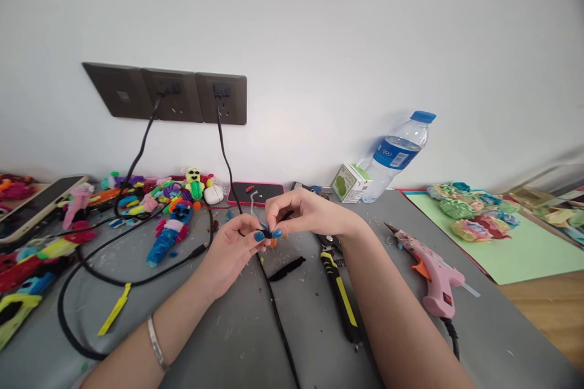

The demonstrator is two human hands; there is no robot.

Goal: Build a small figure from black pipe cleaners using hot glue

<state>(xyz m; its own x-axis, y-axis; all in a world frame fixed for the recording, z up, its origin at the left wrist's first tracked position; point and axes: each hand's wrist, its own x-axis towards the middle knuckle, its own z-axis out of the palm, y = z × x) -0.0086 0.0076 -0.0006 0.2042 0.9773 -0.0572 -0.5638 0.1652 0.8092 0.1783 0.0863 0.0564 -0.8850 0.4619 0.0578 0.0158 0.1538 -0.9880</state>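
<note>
My left hand point(232, 249) and my right hand point(303, 213) meet above the grey table, fingertips nearly touching. Both are closed in a pinch on a small piece of black pipe cleaner point(268, 233), whose other end pokes up by the right fingers. Fingers cover much of it. Just below lies another black fuzzy strip point(287, 268). Some small orange thing point(274, 242) shows behind the fingertips. Under my right forearm rest pliers with black and yellow handles point(340, 298).
A pink glue gun point(431, 276) lies right, near a water bottle point(395, 155) and small box point(351, 183). Black cables point(276, 310) cross the table. Pipe cleaner figures point(171, 228) crowd the left; a phone point(241, 192) lies behind my hands. Green paper point(515, 249) carries fabric bundles.
</note>
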